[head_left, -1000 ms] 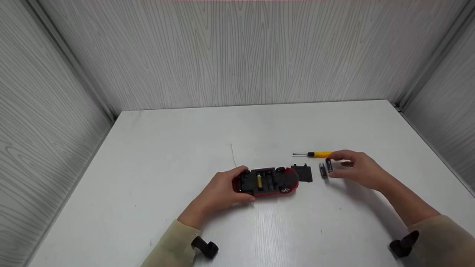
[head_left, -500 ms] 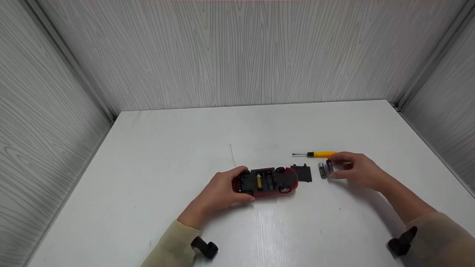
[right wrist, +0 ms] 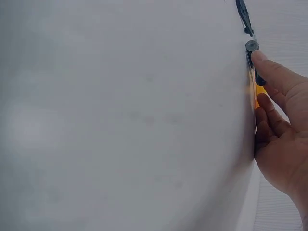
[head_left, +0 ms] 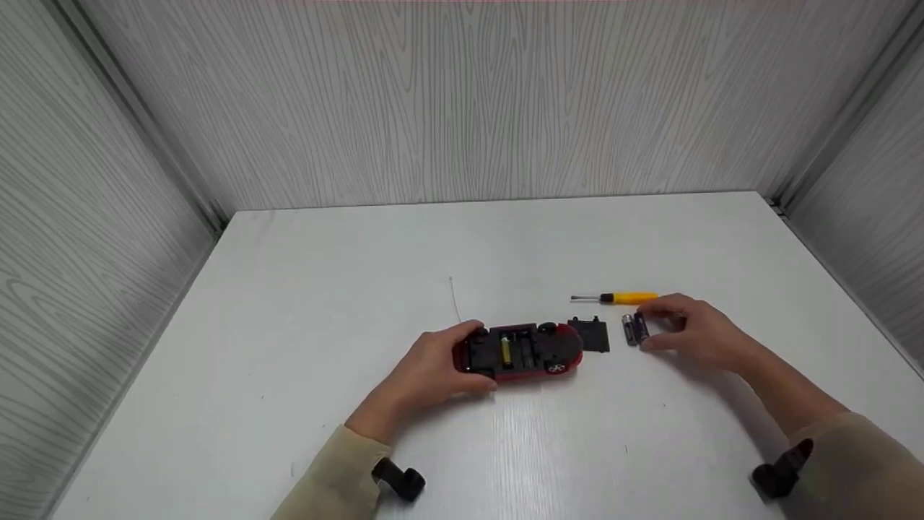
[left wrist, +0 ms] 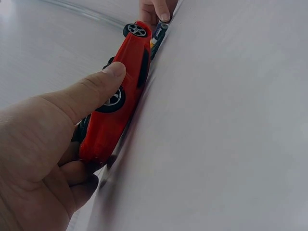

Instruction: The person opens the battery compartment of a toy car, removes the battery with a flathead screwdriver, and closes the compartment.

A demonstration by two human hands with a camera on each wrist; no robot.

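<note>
A red toy car [head_left: 518, 352] lies upside down on the white table [head_left: 325, 325], its black underside and open battery bay showing one yellow cell. My left hand [head_left: 462, 359] grips the car's left end; in the left wrist view the thumb [left wrist: 96, 91] presses on the car's [left wrist: 122, 91] side. Two dark batteries [head_left: 634, 329] lie side by side right of the black battery cover [head_left: 593, 336]. My right hand [head_left: 653, 328] pinches the right-hand battery end to end between forefinger and thumb; the right wrist view shows a fingertip on the battery's [right wrist: 251, 48] end.
A small yellow-handled screwdriver [head_left: 619, 297] lies just behind the batteries, its tip pointing left. A thin wire [head_left: 455, 300] lies behind the car. Grey wood-grain walls [head_left: 462, 108] enclose the table on three sides.
My right hand has shifted slightly left with its battery, so the two batteries now lie touching instead of apart. The left hand and the car have stayed put.
</note>
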